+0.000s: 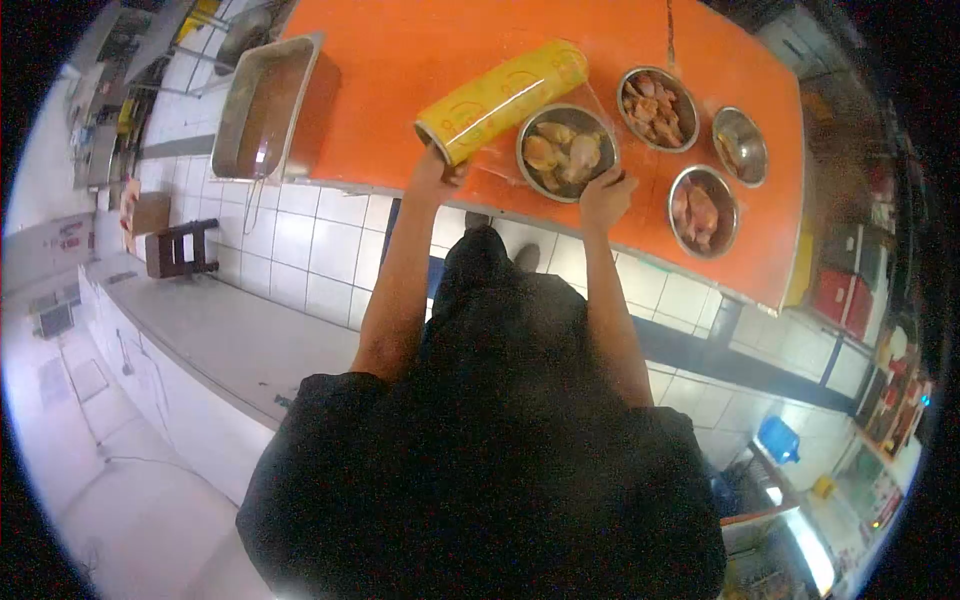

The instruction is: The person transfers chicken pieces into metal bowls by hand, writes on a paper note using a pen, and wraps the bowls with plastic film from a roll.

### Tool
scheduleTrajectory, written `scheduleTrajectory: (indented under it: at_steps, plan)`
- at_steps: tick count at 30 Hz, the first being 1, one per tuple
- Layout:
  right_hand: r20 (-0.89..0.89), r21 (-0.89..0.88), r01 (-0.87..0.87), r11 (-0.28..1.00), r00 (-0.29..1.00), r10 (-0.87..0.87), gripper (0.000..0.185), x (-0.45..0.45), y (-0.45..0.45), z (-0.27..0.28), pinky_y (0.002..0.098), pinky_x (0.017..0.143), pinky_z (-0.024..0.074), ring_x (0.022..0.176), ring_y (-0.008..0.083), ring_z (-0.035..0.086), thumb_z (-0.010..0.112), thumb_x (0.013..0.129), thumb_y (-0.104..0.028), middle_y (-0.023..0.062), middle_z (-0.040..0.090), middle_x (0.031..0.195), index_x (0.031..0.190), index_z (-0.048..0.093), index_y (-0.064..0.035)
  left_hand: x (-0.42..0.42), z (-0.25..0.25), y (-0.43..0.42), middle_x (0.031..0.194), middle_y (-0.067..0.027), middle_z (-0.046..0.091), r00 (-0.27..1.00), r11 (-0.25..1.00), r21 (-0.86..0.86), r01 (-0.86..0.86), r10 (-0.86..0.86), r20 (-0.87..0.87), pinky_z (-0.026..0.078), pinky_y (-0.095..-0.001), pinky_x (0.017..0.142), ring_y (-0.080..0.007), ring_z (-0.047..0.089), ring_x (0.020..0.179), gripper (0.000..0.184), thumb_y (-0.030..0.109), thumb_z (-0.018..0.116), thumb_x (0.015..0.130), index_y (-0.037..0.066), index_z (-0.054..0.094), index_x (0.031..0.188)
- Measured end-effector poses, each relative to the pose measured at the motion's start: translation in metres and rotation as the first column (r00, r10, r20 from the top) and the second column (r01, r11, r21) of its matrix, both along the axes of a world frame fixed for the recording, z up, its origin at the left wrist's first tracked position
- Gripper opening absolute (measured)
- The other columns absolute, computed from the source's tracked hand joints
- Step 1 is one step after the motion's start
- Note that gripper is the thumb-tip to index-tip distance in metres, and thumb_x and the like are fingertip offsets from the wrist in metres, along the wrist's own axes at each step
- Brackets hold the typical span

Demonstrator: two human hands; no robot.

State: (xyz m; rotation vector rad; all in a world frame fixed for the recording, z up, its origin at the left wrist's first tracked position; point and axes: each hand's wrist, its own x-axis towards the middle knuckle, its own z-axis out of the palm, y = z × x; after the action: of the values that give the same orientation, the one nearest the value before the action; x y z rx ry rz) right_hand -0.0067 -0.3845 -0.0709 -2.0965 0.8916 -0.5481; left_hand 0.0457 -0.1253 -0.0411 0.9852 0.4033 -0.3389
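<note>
My left hand (442, 174) is closed around the near end of a big roll of plastic wrap (505, 95) with yellow printing. The roll lies slantwise just behind and left of a steel bowl (525, 165) holding raw chicken pieces (563, 152). Clear film, hard to make out, seems to stretch from the roll across this bowl. At the bowl's near right rim, my right hand (607, 198) has its fingers pinched together, apparently on the film's edge. The fingertips are partly hidden.
On the orange table (400, 60) stand more steel bowls with meat: one behind (658, 145), one at the near right (705, 250), and one at the far right (760, 165). A deep steel pan (300, 105) sits at the left edge. White counter (190, 330) behind left.
</note>
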Motion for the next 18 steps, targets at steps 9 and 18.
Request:
scheduleTrajectory:
  at_steps: [9,18]
  plan:
    - [-0.011,-0.023,-0.006,1.0,1.0,0.006,0.036,0.0,-0.001,-0.008,0.0578,0.075,0.0461,0.09,0.0511,0.06,0.046,0.1,-0.033,0.0315,0.062,0.097,0.103,0.05,0.0025,0.021,-0.119,0.04,0.086,-0.0028,0.064,0.687,0.787,0.605,-0.121,-0.374,0.623,0.042,-0.0243,0.045,-0.0113,0.055,0.058,0.026,0.034,0.046,0.102,0.014,0.056,0.116]
    - [0.016,-0.065,0.0,0.998,1.0,0.001,0.029,0.003,-0.004,-0.004,0.0577,0.069,0.0445,0.083,0.0514,0.06,0.049,0.1,-0.027,0.03,0.062,0.089,0.1,0.05,0.002,0.001,-0.077,0.037,0.108,-0.0075,0.068,0.962,0.996,0.044,-0.084,0.069,0.265,0.056,-0.032,0.067,-0.0176,0.067,0.089,0.029,0.006,0.055,0.093,0.0,0.056,0.122]
